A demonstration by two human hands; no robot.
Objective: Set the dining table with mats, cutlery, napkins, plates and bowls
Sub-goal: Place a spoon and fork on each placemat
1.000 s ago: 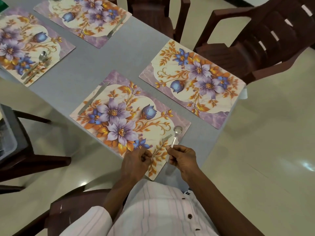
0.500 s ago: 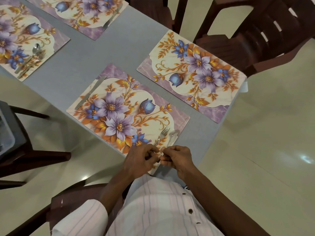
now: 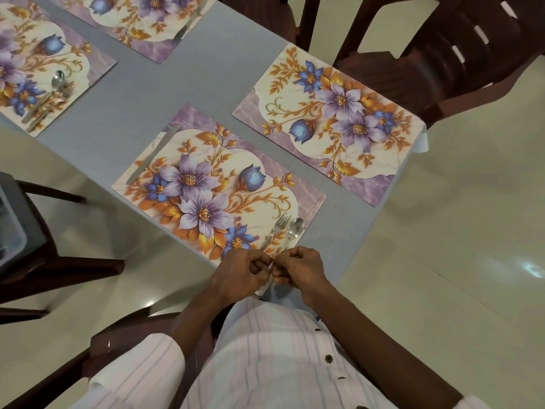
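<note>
The grey worktop [image 3: 141,98] carries the nearest mat [image 3: 295,187]. A second ago its right end held only a spoon pushed farther out and a blurred fork. Now the left hand [image 3: 241,273] and right hand [image 3: 302,268] have drawn together at the mat's near edge, knuckles almost touching. A knife [image 3: 153,154] lies along the mat's left end, well apart from both hands. The fork [image 3: 277,228] and spoon [image 3: 295,227] lie side by side, heads pointing away from the person, just beyond the fingers. The left hand's curled fingers pinch the fork's handle end, and the right hand's pinch the spoon's handle.
</note>
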